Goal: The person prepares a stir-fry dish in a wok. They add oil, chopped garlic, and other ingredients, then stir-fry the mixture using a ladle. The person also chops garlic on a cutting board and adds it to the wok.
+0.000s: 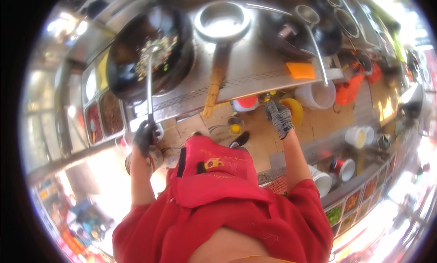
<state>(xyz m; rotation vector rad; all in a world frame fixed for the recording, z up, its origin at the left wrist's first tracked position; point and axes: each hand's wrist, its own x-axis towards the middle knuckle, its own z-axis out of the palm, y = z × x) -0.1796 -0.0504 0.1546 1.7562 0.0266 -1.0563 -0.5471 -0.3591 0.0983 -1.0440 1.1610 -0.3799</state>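
Observation:
My left hand (145, 136), in a dark glove, grips the black handle of a long metal ladle (149, 82). The ladle's head rests among chopped pieces of food (164, 53), pale with bits of green and red, inside a black wok (184, 58) on the stove. My right hand (279, 117) wears a grey knit glove and hangs before the stove's front edge, above the floor. Behind it in the view shows a yellow round container (295, 109). The right fingers are blurred, so whether they hold anything is unclear.
A metal pot (201, 22) and a bundled bamboo brush (213, 94) lie on the steel stove top (252, 72). Farther right are a second wok (327, 41), a long-handled strainer (317, 48) and an orange cloth or scraper (300, 71). Food trays (111, 113) stand left.

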